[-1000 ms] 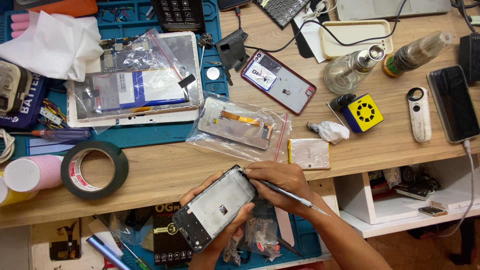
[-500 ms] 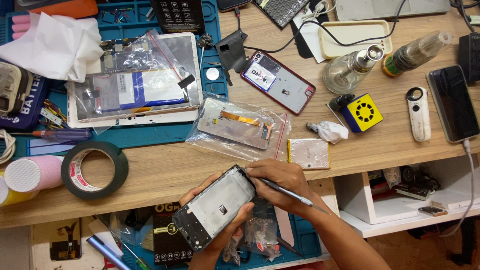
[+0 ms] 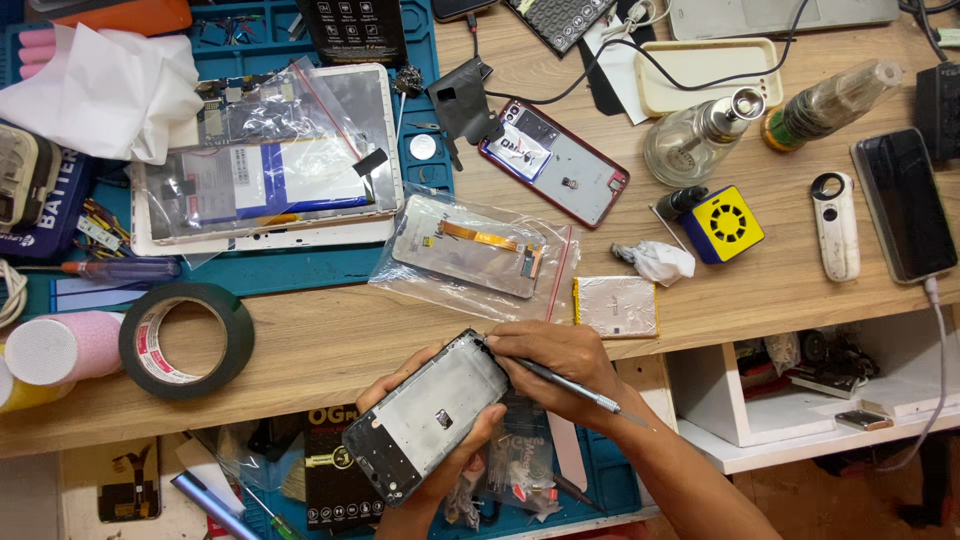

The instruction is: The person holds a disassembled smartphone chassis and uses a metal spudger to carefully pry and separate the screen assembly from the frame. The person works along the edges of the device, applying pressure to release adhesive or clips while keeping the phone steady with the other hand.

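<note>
Fig.: Phone frame (image 3: 428,418) at 6 o'clock, below desk edge (image 3: 300,400), well clear of tape roll (image 3: 186,340) at 9. I see left hand (image 3: 440,470) cupped closed under frame, gripping long edges. Right hand (image 3: 555,360) pinches tool (image 3: 565,383), tip at frame's top corner. I judge frame light, thin, stiff, bend-prone; hold by edges only.

Both arms are bare as far as the frame shows: no sleeve, cuff or glove on either. The right hand (image 3: 555,358) carries no ring, watch or band, and its forearm runs uncovered from the wrist down to the lower right edge of the view. The left hand (image 3: 440,440) is likewise unadorned, with only a short stretch of bare wrist showing below it. Fingernails look short and plain; finer detail is too small to tell
</note>
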